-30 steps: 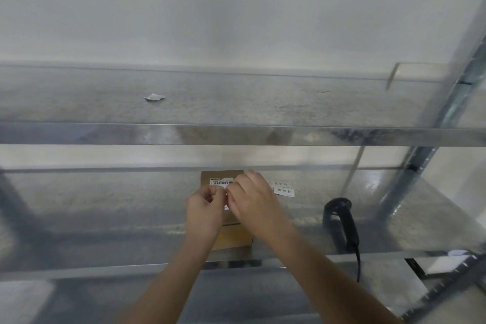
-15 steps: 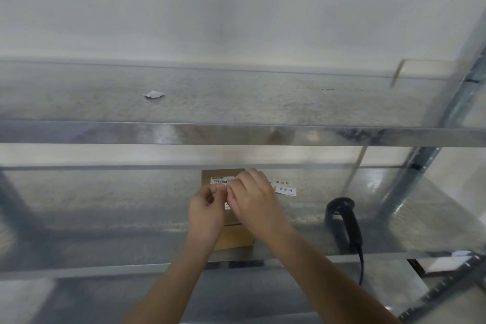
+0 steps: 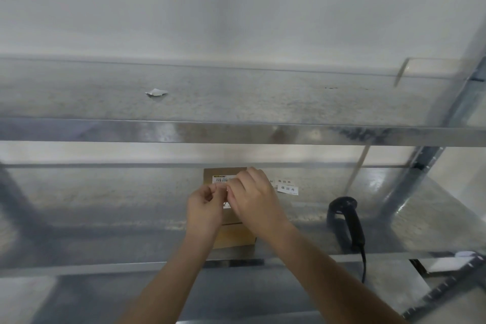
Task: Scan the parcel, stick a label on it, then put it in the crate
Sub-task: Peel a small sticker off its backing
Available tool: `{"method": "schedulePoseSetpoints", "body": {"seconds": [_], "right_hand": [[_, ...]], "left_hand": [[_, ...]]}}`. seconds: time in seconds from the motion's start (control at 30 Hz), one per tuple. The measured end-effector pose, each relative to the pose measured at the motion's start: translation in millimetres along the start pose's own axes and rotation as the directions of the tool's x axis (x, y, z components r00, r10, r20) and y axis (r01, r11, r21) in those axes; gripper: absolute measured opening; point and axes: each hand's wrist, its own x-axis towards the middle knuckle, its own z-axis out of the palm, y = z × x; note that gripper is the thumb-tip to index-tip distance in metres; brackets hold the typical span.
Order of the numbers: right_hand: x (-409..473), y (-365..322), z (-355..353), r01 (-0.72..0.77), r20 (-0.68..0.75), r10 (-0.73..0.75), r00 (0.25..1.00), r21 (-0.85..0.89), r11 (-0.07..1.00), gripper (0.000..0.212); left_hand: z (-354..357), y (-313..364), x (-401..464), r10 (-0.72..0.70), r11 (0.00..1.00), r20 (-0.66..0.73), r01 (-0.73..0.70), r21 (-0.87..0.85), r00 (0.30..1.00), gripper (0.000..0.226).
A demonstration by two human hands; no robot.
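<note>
2 hands, left hand [image 3: 205, 208] and right hand [image 3: 252, 200], pinch a small white label [image 3: 222, 187] over the brown cardboard parcel [image 3: 231, 237] on the metal shelf [image 3: 105, 208]; sticking seems underway, crating remains, with no crate visible.

Both hands [image 3: 231, 200] barely shifted over the parcel [image 3: 234, 237].

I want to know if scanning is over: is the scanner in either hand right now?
No: the black scanner lies on the shelf, apart from both hands, which work over the parcel.
</note>
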Motion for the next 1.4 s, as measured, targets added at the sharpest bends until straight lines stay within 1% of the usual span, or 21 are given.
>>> {"method": "schedulePoseSetpoints", "body": {"seconds": [0.1,0.2,0.33,0.43,0.5,0.6,0.67,0.8,0.87,0.97,1.07,1.1,1.17,1.23,1.4], "right_hand": [[-4,-2,0,0.032,0.031,-0.031,0.999,-0.018,0.999,0.021],[-5,-4,1,0.019,0.013,-0.019,1.000,-0.005,1.000,0.029],[-5,-7,-2,0.020,-0.024,-0.020,1.000,0.008,1.000,0.014],[-6,-9,-3,0.017,-0.026,-0.016,1.000,0.017,1.000,0.016],[-7,-7,-7,0.027,-0.030,-0.027,0.999,0.017,0.999,0.019],[-8,-3,-14,0.034,-0.054,-0.033,0.998,0.020,0.999,0.010],[-9,-5,-16,0.028,-0.068,-0.026,0.997,0.026,0.999,0.007],[-9,-9,-14,0.027,-0.083,-0.024,0.996,0.040,0.999,0.015],[-9,-8,-14,0.031,-0.073,-0.027,0.997,0.047,0.998,0.015],[-8,-6,-17,0.031,-0.033,-0.029,0.999,0.054,0.998,0.009],[-9,-5,-17,0.030,0.005,-0.031,1.000,0.058,0.998,0.008],[-10,-6,-16,0.027,0.020,-0.029,0.999,0.063,0.998,0.010],[-10,-7,-14,0.028,0.038,-0.031,0.999,0.068,0.997,0.022],[-9,-7,-12,0.034,0.030,-0.036,0.999,0.060,0.998,0.032],[-6,-10,-9,0.001,-0.020,0.000,1.000,0.072,0.997,0.026]], "left_hand": [[2,0,0,-0.087,0.996,0.012,0.088,-0.025,0.996,0.027],[4,1,-1,-0.132,0.991,-0.004,0.132,-0.030,0.991,0.031],[5,0,-4,-0.142,0.990,-0.001,0.142,-0.017,0.990,0.032],[6,1,-7,-0.164,0.985,0.003,0.164,-0.055,0.986,0.029],[5,3,-9,-0.160,0.984,0.025,0.161,-0.077,0.987,0.026],[3,5,-12,-0.149,0.985,0.057,0.153,-0.081,0.987,0.024],[4,4,-12,-0.150,0.984,0.057,0.155,-0.083,0.987,0.025],[4,1,-13,-0.149,0.984,0.047,0.153,-0.095,0.988,0.030],[3,1,-13,-0.146,0.982,0.055,0.152,-0.113,0.988,0.026],[1,3,-12,-0.154,0.973,0.091,0.167,-0.158,0.984,0.025],[1,3,-12,-0.156,0.974,0.085,0.167,-0.150,0.984,0.025],[1,2,-12,-0.157,0.974,0.081,0.168,-0.151,0.984,0.024],[1,1,-11,-0.159,0.975,0.075,0.168,-0.142,0.984,0.021],[1,0,-10,-0.161,0.977,0.076,0.169,-0.128,0.984,0.020],[1,-4,-6,-0.167,0.976,0.062,0.174,-0.134,0.984,0.017]]}}
